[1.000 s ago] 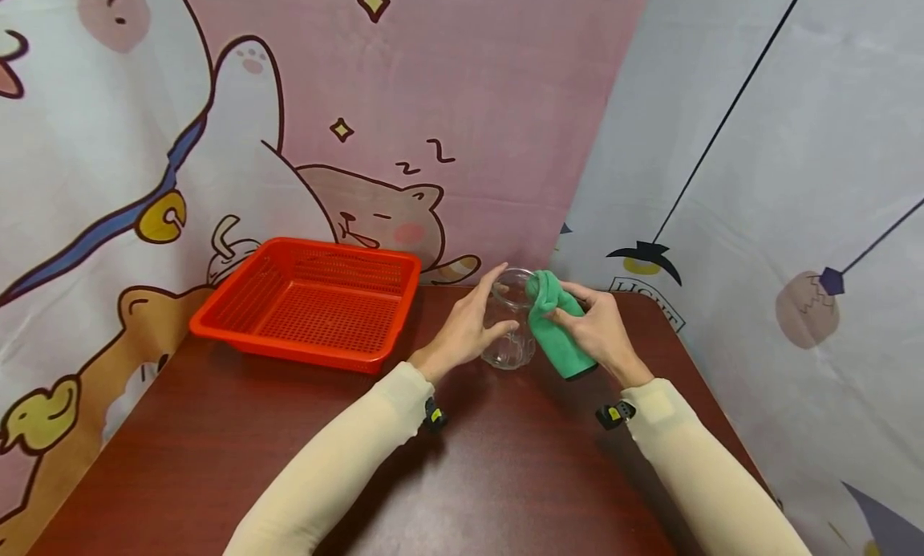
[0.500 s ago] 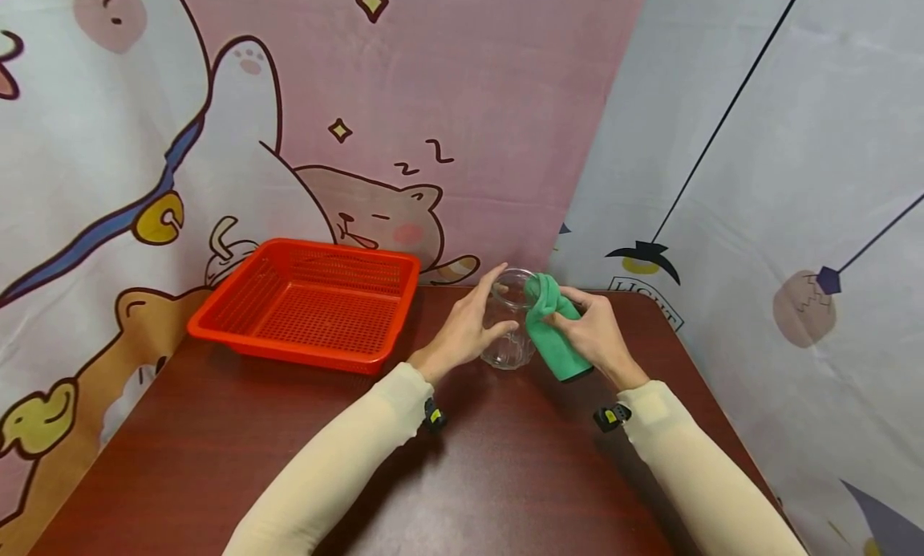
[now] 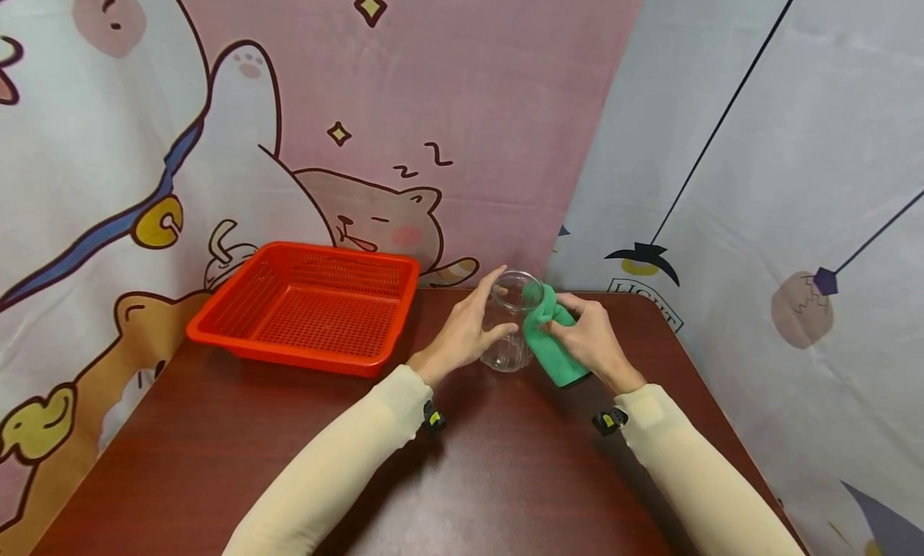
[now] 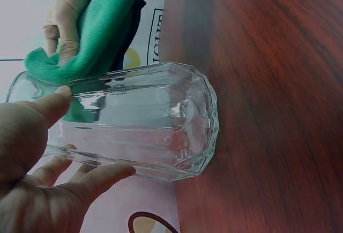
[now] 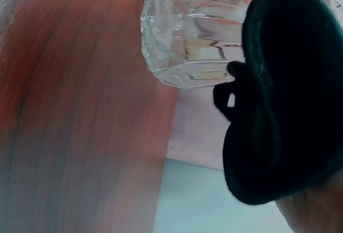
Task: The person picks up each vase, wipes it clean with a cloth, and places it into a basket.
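Wiping step in hand: left hand [image 3: 465,331] grips glass [image 3: 509,327] (upright on table [image 3: 505,476]); right hand [image 3: 588,339] pinches green cloth [image 3: 550,343] against its rim. The next move likely calls for steady counter-hold.

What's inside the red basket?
The red basket shows only its own perforated floor and walls; nothing lies in it. The strip just behind its near rim is hidden from the head view.

Compared with the earlier pictures, the right hand [image 3: 588,339] sits slightly lower and nearer the person along the side of the clear ribbed glass jar [image 3: 511,323]. The folded green microfibre cloth [image 3: 550,339] it grips now reaches less far over the jar's rim.
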A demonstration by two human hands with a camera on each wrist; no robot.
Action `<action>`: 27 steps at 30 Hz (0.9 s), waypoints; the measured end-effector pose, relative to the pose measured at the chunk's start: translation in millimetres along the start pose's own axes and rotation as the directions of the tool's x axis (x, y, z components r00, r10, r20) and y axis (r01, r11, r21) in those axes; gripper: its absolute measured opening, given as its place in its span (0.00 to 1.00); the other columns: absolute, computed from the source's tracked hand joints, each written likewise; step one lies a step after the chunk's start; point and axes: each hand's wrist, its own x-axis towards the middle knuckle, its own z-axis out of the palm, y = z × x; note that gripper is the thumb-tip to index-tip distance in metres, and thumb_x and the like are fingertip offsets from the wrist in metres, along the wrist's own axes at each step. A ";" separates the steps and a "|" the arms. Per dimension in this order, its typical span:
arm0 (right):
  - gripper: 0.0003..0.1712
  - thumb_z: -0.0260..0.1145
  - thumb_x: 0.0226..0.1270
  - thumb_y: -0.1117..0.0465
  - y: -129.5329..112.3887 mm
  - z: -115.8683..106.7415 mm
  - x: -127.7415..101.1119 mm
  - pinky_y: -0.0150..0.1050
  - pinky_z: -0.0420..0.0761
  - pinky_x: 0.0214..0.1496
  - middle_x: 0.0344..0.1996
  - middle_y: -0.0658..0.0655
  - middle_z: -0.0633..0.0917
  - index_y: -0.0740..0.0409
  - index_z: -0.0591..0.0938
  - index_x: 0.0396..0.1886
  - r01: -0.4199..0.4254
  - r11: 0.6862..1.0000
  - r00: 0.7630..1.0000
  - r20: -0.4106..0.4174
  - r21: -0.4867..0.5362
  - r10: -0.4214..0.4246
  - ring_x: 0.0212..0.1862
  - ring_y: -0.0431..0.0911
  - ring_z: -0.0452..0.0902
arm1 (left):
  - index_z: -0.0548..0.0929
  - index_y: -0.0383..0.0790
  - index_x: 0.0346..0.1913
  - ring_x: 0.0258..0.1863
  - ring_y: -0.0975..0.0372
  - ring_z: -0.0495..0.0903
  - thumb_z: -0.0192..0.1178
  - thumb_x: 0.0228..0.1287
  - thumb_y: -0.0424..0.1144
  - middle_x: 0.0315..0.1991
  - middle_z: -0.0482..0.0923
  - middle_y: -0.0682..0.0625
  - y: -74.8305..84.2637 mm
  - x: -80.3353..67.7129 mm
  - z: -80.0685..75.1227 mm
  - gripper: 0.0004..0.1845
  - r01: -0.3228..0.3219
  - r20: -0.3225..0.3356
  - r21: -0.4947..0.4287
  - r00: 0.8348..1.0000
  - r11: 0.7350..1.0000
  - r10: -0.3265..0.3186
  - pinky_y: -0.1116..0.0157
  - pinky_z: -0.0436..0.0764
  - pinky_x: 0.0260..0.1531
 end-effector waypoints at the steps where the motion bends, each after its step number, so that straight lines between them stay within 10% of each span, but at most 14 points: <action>1: 0.27 0.85 0.75 0.61 0.7 0.6 -0.4 0.30 0.88 0.46 0.58 0.64 0.96 0.55 0.92 0.72 0.001 1.000 1.000 0.005 -0.014 -0.001 0.43 0.46 0.92 | 0.54 0.51 0.96 0.82 0.43 0.81 0.81 0.77 0.40 0.87 0.73 0.42 -0.2 -0.1 0.2 0.57 -0.002 -0.001 -0.001 1.000 1.000 0.002 0.43 0.80 0.83; 27: 0.30 0.84 0.73 0.65 6.6 5.4 -5.5 0.52 0.89 0.59 0.61 0.63 0.95 0.59 0.89 0.73 0.026 0.983 0.998 0.053 -0.181 -0.016 0.54 0.55 0.93 | 0.54 0.50 0.96 0.80 0.43 0.83 0.81 0.77 0.40 0.86 0.75 0.41 -3.3 1.7 -0.4 0.56 -0.018 0.000 -0.004 1.000 1.000 0.018 0.44 0.82 0.82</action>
